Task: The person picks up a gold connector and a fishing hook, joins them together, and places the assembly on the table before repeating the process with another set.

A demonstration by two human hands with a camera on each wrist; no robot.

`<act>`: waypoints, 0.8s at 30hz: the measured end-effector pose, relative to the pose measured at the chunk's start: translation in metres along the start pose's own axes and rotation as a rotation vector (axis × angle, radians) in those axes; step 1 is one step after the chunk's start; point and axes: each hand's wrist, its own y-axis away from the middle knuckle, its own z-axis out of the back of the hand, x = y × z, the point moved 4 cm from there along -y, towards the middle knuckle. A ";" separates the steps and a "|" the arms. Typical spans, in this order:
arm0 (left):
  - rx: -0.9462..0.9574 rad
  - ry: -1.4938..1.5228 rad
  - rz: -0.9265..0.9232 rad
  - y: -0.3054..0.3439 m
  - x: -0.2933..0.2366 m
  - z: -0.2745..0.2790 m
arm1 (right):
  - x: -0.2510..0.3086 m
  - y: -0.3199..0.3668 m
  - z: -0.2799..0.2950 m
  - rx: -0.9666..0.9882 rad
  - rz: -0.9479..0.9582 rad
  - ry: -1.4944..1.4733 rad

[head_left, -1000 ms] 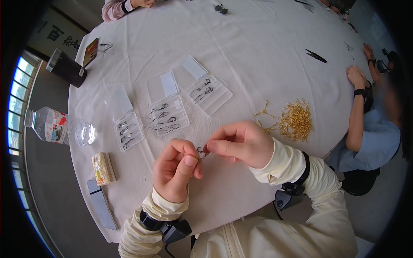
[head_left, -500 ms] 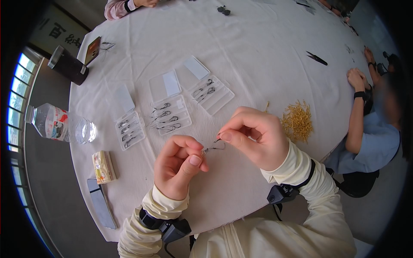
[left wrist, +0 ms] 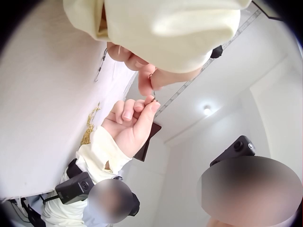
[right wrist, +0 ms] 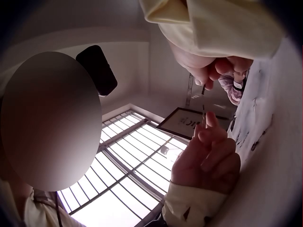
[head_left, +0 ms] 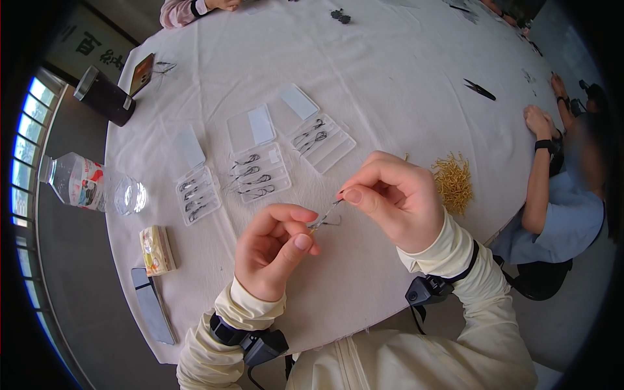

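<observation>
The left hand (head_left: 272,250) pinches a small gold-coloured piece between thumb and forefinger, with thin dark line and a hook-like wire (head_left: 333,223) beside it. The right hand (head_left: 400,201) pinches the end of a short dark strand (head_left: 334,207) that runs down to the left fingertips. In the left wrist view the right hand (left wrist: 130,125) shows thumb and forefinger together; the piece itself is mostly hidden. The right wrist view has the left hand (right wrist: 208,158) below the right fingers (right wrist: 209,78).
Three open clear boxes (head_left: 260,172) hold dark looped pieces. A pile of gold pieces (head_left: 453,184) lies at the right, black snips (head_left: 480,90) beyond. A bottle (head_left: 81,184), dark tumbler (head_left: 104,96), tissue pack (head_left: 156,250) and grey phone (head_left: 153,305) line the left edge. People sit around the table.
The right hand has moved right and slightly up, away from the left, drawing the strand out between them. The left hand has shifted slightly right, still pinching.
</observation>
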 end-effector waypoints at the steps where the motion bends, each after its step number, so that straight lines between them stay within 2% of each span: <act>1: 0.000 -0.025 -0.007 0.000 0.000 0.000 | 0.001 0.000 0.001 -0.014 0.023 0.008; 11: -0.038 -0.072 0.019 0.001 -0.002 -0.003 | 0.004 -0.004 0.008 -0.049 0.118 0.083; 17: -0.025 -0.109 0.058 0.000 -0.007 -0.007 | 0.000 -0.006 0.011 -0.059 0.111 0.141; 20: -0.078 -0.153 0.075 -0.001 -0.005 -0.008 | 0.003 -0.008 0.015 -0.066 0.161 0.194; 23: -0.092 -0.299 0.093 -0.001 0.000 -0.002 | 0.010 -0.008 0.014 -0.017 0.125 0.245; 24: -0.094 -0.465 -0.119 -0.005 -0.003 0.001 | 0.011 -0.008 0.013 -0.017 0.125 0.244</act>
